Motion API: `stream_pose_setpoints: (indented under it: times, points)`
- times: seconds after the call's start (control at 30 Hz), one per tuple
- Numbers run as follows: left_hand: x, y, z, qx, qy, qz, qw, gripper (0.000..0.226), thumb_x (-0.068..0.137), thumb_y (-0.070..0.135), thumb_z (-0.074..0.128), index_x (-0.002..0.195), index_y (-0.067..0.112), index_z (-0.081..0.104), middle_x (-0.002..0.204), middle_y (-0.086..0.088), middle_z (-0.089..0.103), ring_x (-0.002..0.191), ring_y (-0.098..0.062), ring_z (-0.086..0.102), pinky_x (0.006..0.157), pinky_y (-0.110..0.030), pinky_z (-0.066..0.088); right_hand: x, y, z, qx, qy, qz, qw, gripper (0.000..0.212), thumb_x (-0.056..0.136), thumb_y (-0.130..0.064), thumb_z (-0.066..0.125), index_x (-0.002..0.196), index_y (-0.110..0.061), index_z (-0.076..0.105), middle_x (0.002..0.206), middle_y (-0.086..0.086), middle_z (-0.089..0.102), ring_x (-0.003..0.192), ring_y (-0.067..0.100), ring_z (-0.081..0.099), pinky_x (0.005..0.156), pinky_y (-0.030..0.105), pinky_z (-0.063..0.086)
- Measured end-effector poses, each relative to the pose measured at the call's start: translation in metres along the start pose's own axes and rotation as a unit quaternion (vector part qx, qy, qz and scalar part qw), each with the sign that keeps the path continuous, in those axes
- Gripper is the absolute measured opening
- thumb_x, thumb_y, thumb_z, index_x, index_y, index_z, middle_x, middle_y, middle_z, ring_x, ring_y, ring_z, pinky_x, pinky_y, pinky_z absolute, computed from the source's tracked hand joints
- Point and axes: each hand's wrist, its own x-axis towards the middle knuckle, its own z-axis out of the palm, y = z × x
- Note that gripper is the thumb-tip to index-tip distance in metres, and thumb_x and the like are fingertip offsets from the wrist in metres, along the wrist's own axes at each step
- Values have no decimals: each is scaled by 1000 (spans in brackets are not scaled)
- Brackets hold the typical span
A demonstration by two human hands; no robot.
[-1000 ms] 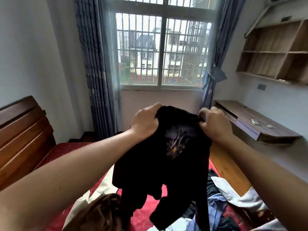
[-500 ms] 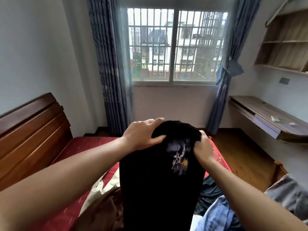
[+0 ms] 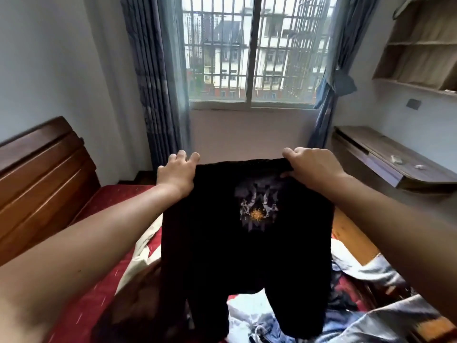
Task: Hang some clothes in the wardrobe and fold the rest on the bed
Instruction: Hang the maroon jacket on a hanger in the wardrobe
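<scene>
Over the bed [image 3: 103, 214], you held a black garment [image 3: 222, 243] up in front of you, stretched flat by its top edge, with its two legs hanging down towards the mattress. Your right hand [image 3: 311, 167] had its fingers curled over the right corner of that edge, gripping it firmly. Your left hand [image 3: 176, 173] was at the left corner with its fingers fairly straight over the top. It seemed to pinch the cloth under the thumb, though the cloth hid the thumb itself. A pale print [image 3: 257, 211] with an orange spot faced you near the top of the garment.

By the look of things, you were early in the job. Below the garment lay a loose pile of clothes [image 3: 259, 318], white and blue denim among them, none of it folded. A beige cloth [image 3: 141, 253] and a brown garment [image 3: 133, 300] lay crumpled to the left of it. No neat stack showed anywhere on the bed, and the wardrobe was out of view, so I could not tell whether anything was hung. The black piece was spread ready for folding or hanging, and everything else on the bed was left to do.
</scene>
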Motion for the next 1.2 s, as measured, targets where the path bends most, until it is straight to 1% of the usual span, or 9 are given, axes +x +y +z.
stream_pose_setpoints:
  times: [0.13,0.23,0.43,0.53,0.67,0.77,0.83,0.97,1.2]
  points:
    - [1,1,-3,-12,20,37,999,41,91,7,50,127,25,49,120,-5,48,115,-33,47,73,-47,47,-30,21,23,-54,-42,24,997,29,96,-28,58,121,-18,48,98,6,55,87,32,67,62,38,43]
    - [6,9,-8,-39,24,61,997,42,87,3,50,123,25,53,120,-4,48,114,-34,46,74,-48,48,-52,35,32,-81,-62,74,992,35,90,-12,52,125,-16,49,101,9,54,92,33,62,73,42,46]
    - [18,32,-13,-91,76,143,983,35,85,7,50,111,27,60,109,1,62,104,-35,57,71,-42,47,-93,58,22,-154,-92,218,959,35,92,-14,40,124,-20,54,126,14,53,121,38,49,93,52,40]
    - [24,44,-14,-113,93,172,974,23,80,8,50,92,26,58,98,2,66,93,-34,61,64,-37,41,-118,67,21,-64,-128,318,937,27,93,-17,37,118,-22,47,128,15,55,125,39,50,102,57,38]
    - [27,69,-14,-146,73,194,967,20,74,9,53,83,27,51,94,-1,66,90,-36,62,64,-37,40,-158,79,16,149,-71,414,895,23,85,-13,52,106,-21,46,105,17,61,95,38,60,76,39,43]
    - [26,97,-19,-166,69,225,957,31,74,12,54,100,28,58,103,-5,68,94,-38,63,68,-38,42,-184,88,-2,219,28,486,846,20,85,-12,52,103,-20,50,85,5,59,83,30,55,74,35,41]
    - [21,122,-23,-178,53,228,956,34,74,15,53,104,29,61,102,-10,68,89,-39,62,68,-36,41,-199,97,-17,224,64,527,817,16,87,-13,51,101,-19,54,77,-4,55,83,26,54,77,31,39]
    - [-11,180,-21,-228,-21,228,946,28,72,18,49,95,28,62,94,-8,67,78,-33,54,67,-34,43,-248,107,-47,200,64,566,797,19,89,-9,50,102,-16,62,89,3,60,89,27,55,79,28,37]
    - [-106,297,-32,-271,-94,322,902,16,71,22,53,84,30,59,87,0,62,78,-29,54,69,-32,45,-391,98,-100,205,13,668,716,17,79,-11,46,82,-17,62,83,6,65,78,29,59,63,31,41]
